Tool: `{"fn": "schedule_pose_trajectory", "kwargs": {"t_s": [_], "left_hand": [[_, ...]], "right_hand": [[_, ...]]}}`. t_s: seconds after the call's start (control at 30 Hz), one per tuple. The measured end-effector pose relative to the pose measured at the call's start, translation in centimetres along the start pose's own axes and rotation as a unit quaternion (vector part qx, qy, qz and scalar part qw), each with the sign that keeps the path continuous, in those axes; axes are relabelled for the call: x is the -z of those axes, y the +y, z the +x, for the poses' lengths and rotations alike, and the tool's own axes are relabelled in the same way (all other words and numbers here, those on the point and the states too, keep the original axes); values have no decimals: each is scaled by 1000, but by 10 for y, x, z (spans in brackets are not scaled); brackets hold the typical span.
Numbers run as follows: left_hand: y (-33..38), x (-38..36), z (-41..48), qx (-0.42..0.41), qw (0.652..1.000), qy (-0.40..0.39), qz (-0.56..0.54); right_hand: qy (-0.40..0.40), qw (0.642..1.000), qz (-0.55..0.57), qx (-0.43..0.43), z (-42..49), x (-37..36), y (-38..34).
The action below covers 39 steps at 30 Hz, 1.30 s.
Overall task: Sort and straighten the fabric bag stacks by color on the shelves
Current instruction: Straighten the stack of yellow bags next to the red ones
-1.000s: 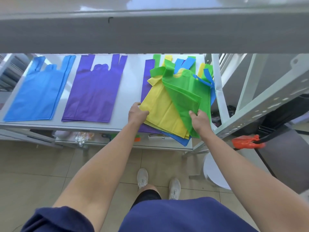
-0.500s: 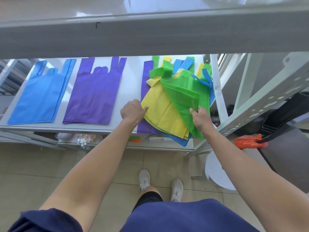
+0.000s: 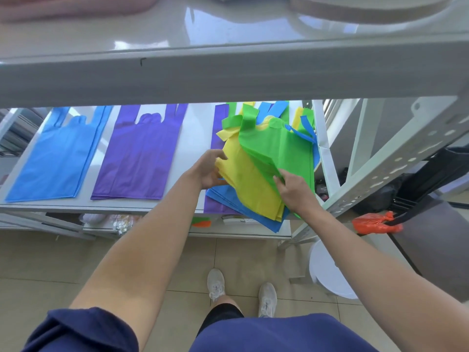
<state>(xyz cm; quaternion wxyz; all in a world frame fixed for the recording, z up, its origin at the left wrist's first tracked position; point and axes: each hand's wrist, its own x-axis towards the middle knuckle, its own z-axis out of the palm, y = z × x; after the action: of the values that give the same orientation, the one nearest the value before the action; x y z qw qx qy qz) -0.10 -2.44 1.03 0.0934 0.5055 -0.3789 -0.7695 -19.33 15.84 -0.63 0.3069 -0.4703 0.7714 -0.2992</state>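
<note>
1. We stood at a grey shelf [image 3: 195, 133], with an upper shelf [image 3: 228, 77] crossing the top of our view.
2. At the shelf's left end a blue stack [image 3: 58, 158] lay flat, its handles pointing away from us.
3. Just to its right lay a purple stack [image 3: 139, 158], also flat, with a strip of bare shelf between the two.
4. At the right end sat a mixed pile [image 3: 256, 199], askew, its near corner hanging over the shelf's front edge.
5. In that pile a purple bag [image 3: 219, 123] lay lowest, blue bags [image 3: 256, 217] over it, yellow bags [image 3: 241, 174] above those, and a green bag [image 3: 279, 146] on top.
6. Our left hand [image 3: 210, 168] gripped the left edge of the yellow bags, thumb on top and fingers curled beneath.
7. Our right hand [image 3: 294, 189] pinched the green bag's near corner, its fingers curled on the cloth over the yellow bags.
8. The green bag lay tilted across the yellow bags, its handles toward the back, where more green, blue and yellow handles showed.
9. To the right, beyond the shelf's frame, we saw an orange bag [image 3: 373, 222].
10. Below it a white object [image 3: 327, 270], round, stood on the tiled floor [image 3: 50, 262].
11. Our white shoes [image 3: 215, 284] stood on the floor in front of the shelf.
</note>
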Motion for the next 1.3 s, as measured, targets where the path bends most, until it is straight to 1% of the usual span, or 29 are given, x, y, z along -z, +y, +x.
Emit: {"fn": "schedule_pose_trajectory", "kwargs": {"t_s": [0.07, 0.1, 0.17, 0.2, 0.23, 0.3, 0.43, 0.5, 0.6, 0.67, 0.73, 0.77, 0.8, 0.83, 0.87, 0.9, 0.93, 0.97, 1.0, 1.03, 1.07, 1.1, 1.13, 1.2, 1.23, 1.27, 1.3], "left_hand": [[8, 6, 9, 37, 999, 36, 10], [10, 5, 11, 47, 995, 68, 52], [6, -2, 20, 42, 975, 132, 173], [4, -7, 22, 27, 965, 152, 211], [2, -11, 24, 11, 962, 164, 219], [4, -17, 23, -15, 968, 171, 185], [35, -9, 2, -77, 978, 153, 120], [58, 3, -13, -104, 981, 146, 69], [86, 16, -44, -161, 981, 109, -20], [96, 20, -62, -201, 973, 72, -90], [97, 20, -79, -234, 961, 58, -139], [95, 19, -88, -241, 956, 60, -153], [92, 18, -94, -247, 953, 63, -162], [86, 19, -99, -248, 951, 64, -172], [78, 20, -103, -249, 949, 64, -180], [69, 21, -108, -247, 949, 60, -186], [59, 24, -111, -242, 949, 55, -194], [49, 28, -115, -234, 951, 50, -197], [38, 34, -117, -220, 956, 52, -186], [26, 38, -124, -204, 962, 49, -175], [13, 44, -129, -188, 967, 38, -170], [-1, 49, -135, -167, 972, 31, -165], [-17, 56, -141, -141, 977, 25, -156], [-53, 71, -151, -90, 986, 8, -139], [-69, 79, -154, -68, 990, 4, -125], [-85, 88, -153, -44, 992, 4, -114], [-99, 92, -153, -19, 993, 6, -114]], "right_hand": [[-7, 1000, -15, 14, -2, -1, -4], [-13, 999, -33, 20, -1, -2, -3], [-24, 993, -108, 33, -2, -5, 1], [-30, 986, -161, 43, -3, -8, 3], [-36, 975, -212, 59, -3, -11, 6], [-50, 959, -267, 77, -6, -17, 8], [-65, 951, -289, 91, -9, -18, 5], [-83, 945, -304, 85, -7, -15, 6], [-114, 941, -314, 59, -4, -15, 7], [-149, 936, -313, 60, -3, -16, 7], [-199, 934, -290, 62, -3, -15, 7], [-212, 941, -258, 57, -3, -15, 3], [-212, 955, -202, 44, -2, -16, -2], [-189, 976, -103, 19, 0, -19, -8], [-176, 982, 46, -47, -1, -22, -17], [-193, 946, 223, -138, 1, -23, -29], [-232, 864, 390, -217, 3, -25, -38], [-266, 778, 510, -254, 5, -25, -45], [-277, 709, 591, -268, 8, -23, -50], [-276, 673, 630, -271, 11, -20, -56], [-269, 660, 647, -271, 16, -19, -59], [-262, 664, 645, -273, 19, -16, -63], [-253, 688, 624, -270, 23, -15, -67], [-240, 787, 514, -244, 29, -16, -68], [-245, 822, 453, -245, 30, -17, -67], [-256, 843, 402, -250, 29, -20, -65], [-264, 855, 365, -258, 27, -22, -62]]}}
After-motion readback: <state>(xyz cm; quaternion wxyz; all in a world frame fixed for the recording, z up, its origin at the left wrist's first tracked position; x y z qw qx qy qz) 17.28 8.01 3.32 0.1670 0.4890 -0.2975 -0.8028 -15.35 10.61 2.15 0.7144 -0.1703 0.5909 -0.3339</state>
